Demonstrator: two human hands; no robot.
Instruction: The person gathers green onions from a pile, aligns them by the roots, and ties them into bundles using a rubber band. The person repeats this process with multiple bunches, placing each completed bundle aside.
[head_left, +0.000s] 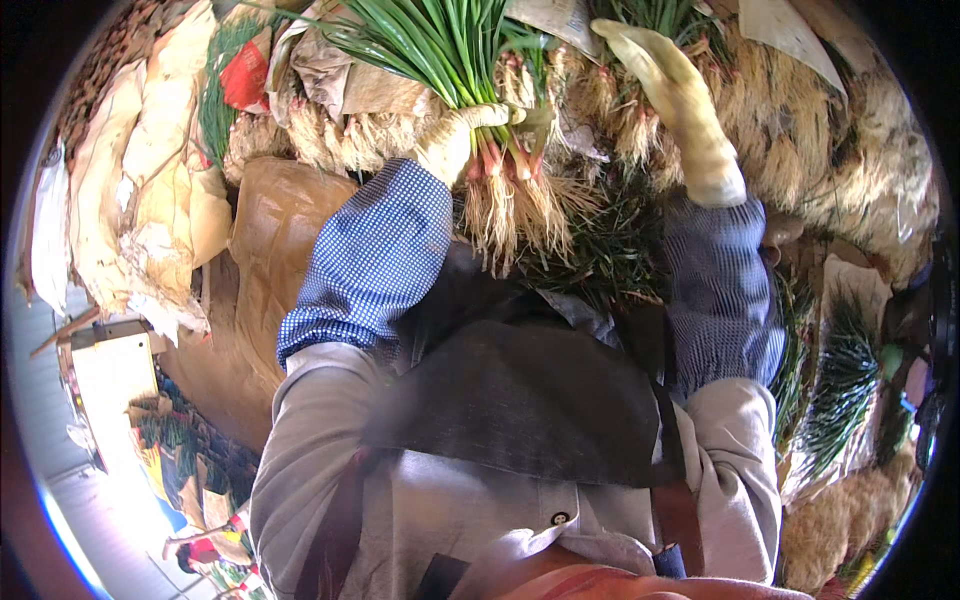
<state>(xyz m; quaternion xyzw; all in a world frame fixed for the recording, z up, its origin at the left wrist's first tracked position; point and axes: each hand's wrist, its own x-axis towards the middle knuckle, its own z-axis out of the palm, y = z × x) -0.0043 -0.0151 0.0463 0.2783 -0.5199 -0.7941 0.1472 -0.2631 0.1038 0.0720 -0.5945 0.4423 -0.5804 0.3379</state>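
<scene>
My left hand (454, 139), in a pale glove, grips a bunch of rooted green onion-like plants (457, 60) just above their reddish bases. Long green leaves fan upward from it, and stringy pale roots (517, 214) hang below. My right hand (675, 105), gloved too and slightly blurred, stretches out over the far plants with fingers extended and nothing seen in it. Below it to the left lies a heap of dark green leaf scraps (615, 232). Patterned blue sleeve covers (382, 247) reach over both forearms.
More plants with thick roots (772, 127) are piled at the far right, and a row of root ends (360, 139) lies at the far left. Brown wrapping sheets (292, 217) cover the left side. Green bundles (840, 382) rest at the right. A dark apron (517, 397) covers my front.
</scene>
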